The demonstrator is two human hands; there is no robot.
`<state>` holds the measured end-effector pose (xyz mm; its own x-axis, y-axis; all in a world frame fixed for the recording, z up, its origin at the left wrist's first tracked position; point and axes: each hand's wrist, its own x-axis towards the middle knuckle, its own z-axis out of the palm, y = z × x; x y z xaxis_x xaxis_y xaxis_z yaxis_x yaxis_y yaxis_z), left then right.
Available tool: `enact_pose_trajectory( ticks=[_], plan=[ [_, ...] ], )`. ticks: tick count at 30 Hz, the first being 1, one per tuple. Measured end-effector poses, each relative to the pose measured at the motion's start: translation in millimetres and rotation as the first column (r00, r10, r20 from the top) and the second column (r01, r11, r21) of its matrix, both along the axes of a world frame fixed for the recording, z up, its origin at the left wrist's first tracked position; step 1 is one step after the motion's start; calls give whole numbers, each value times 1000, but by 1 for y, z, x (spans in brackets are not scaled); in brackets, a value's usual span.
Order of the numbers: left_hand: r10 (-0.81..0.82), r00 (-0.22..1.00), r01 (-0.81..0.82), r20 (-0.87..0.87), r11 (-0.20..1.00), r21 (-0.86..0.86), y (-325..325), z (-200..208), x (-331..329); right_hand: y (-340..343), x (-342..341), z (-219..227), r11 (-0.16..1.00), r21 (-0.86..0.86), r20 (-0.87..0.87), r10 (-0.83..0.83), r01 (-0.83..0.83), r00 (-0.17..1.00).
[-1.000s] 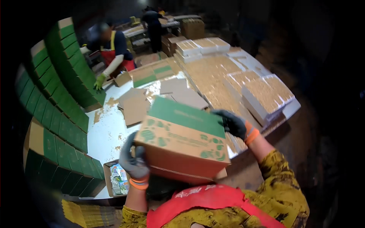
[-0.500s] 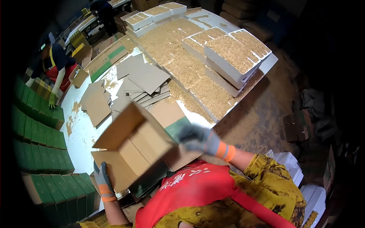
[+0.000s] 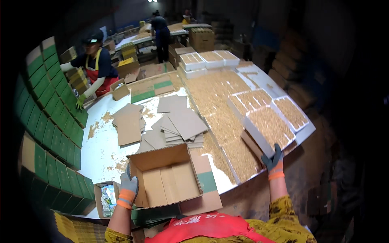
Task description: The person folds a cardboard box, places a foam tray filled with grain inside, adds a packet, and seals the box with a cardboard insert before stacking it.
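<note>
At the near edge of the white worktable (image 3: 99,150), holding the open cardboard box (image 3: 162,160) by its left wall with the left hand (image 3: 129,187), pinching narrowly on the board, and possibly risking a skid or tip through a slack, one-sided hold. Resting the right hand (image 3: 274,163) at the near corner of the white foam tray (image 3: 259,136), with fingers fairly wide but grip impossible to tell, and perhaps risking toppling the tray by pulling on one corner, or scattering the fine tan pieces (image 3: 272,123) by tilting sharply.
</note>
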<state>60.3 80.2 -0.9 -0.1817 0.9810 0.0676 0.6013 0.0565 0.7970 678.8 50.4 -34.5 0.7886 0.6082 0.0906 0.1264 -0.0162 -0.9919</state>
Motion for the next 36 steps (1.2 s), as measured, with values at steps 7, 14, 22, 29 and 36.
enact_pose_trajectory(
  ticks=[7,14,22,29,36],
  plan=[
    [-104,993,102,59,994,32,10,6,2,-6,-12,34,969,245,-583,172,-29,794],
    [-54,978,93,202,977,-194,8,33,21,-78,-143,126,801,424,-600,598,-423,531],
    [-329,818,317,472,942,108,-3,-20,-5,-89,-276,187,646,37,-214,751,-763,625],
    [-110,817,9,566,984,178,-16,13,19,-67,-321,167,519,-259,-282,766,-814,578],
    [161,895,-274,416,934,229,-20,-37,-83,-15,-295,117,244,-883,124,945,-400,302]
  ],
)
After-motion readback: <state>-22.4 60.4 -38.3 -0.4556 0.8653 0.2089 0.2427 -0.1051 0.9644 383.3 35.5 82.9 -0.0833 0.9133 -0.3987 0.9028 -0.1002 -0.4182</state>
